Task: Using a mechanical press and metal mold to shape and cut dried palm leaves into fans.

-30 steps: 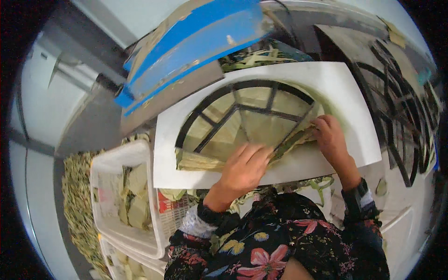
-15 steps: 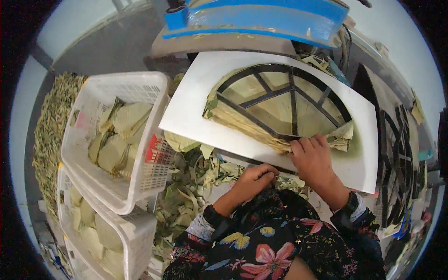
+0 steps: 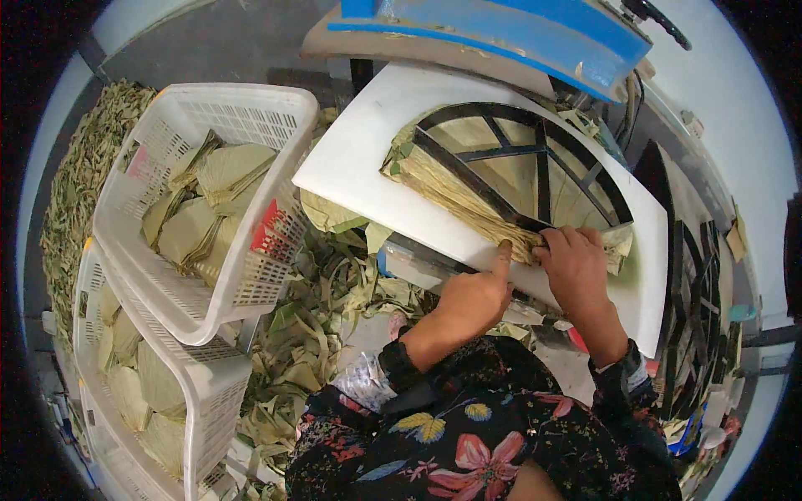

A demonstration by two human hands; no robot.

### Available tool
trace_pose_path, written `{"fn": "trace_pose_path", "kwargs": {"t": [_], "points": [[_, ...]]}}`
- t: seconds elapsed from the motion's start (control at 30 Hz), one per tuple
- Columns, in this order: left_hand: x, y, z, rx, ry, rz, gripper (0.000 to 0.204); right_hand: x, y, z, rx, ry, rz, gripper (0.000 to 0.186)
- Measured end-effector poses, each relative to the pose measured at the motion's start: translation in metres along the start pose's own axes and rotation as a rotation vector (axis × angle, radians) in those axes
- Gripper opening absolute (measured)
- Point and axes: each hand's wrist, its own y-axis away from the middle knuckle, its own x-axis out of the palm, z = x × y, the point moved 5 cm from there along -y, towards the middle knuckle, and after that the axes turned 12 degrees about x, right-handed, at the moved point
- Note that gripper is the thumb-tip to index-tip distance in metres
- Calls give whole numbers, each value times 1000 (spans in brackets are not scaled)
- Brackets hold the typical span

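Observation:
A black metal fan-shaped frame with inner bars lies on a stack of flattened, pale green dried leaves. The stack rests on a white board, its ragged leaf ends sticking out past the frame's near edge. My right hand is closed at the frame's near corner, thumb on the near side and fingers over the bar; the fingertips are partly hidden. Just left of it, my left hand has its index finger stretched out against the leaf ends. Its other fingers are bent, with nothing visible in them.
Two white plastic baskets at the left hold cut leaf stacks. Leaf scraps lie heaped below the board. A blue machine part overhangs its far side. More black frames stand at the right.
My left hand has risen from near my lap to the leaf stack's near edge, its index finger now extended. My right hand stays at the frame's corner. The view has shifted slightly.

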Motion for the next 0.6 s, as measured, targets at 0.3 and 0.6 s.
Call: {"fn": "trace_pose_path", "kwargs": {"t": [0.3,0.6], "points": [[1,-1,-2,79,-235,87,65,4,12,14,-20,19,-82,40],[1,10,1,171,-133,-143,59,13,6,6,-92,110,39,35]]}}
